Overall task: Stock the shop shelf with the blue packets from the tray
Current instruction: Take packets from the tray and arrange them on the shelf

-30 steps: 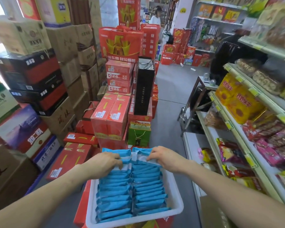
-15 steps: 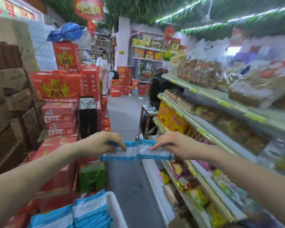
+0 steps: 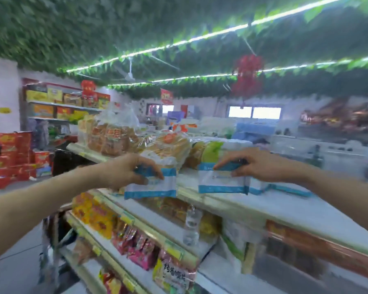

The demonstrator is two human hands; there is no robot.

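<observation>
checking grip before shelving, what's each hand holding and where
Left hand grips the left blue packet by its top edge; right hand, the right blue packet, likewise.

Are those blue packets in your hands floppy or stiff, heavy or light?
Probably light: the left hand and right hand each hold a blue packet by its top part alone. Fairly stiff, seemingly: the left one hangs flat, without drooping.
</observation>
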